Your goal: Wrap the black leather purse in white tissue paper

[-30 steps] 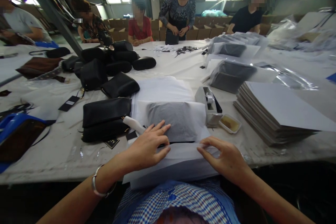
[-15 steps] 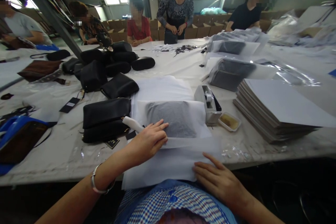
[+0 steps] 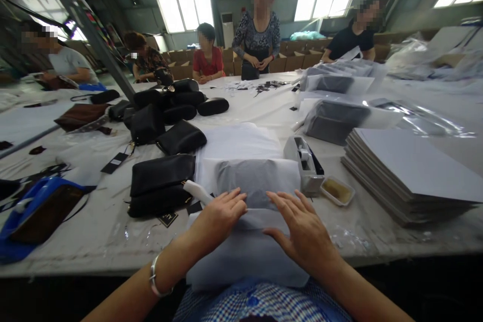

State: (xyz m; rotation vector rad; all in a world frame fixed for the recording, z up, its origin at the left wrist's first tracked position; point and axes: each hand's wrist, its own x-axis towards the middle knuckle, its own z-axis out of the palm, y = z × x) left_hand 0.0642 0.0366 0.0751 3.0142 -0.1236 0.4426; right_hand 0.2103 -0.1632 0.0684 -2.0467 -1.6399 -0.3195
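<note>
A dark bag under thin white tissue paper (image 3: 251,176) lies in front of me, showing grey through the sheet. My left hand (image 3: 226,211) rests flat on the paper's left part, fingers together and stretched out. Over the right part lies my right hand (image 3: 302,221), its fingers extended and the thumb spread. The near end of the paper (image 3: 249,261) hangs toward my body over the table edge. Left of it sits a black handbag (image 3: 162,183) with a white-wrapped strap (image 3: 198,191). Beyond is a stack of white tissue sheets (image 3: 237,138).
A tape dispenser (image 3: 304,163) and a small plastic dish (image 3: 337,191) stand to the right, beside a stack of grey-white boards (image 3: 415,161). Wrapped bags (image 3: 334,121) lie behind. Several black bags (image 3: 147,123) fill the left, near a metal pole (image 3: 94,35). Several people work across the table.
My right hand has moved up and inward from the paper's near right edge onto the wrapped bag. My left hand stays on the paper. The camera view has tilted up slightly.
</note>
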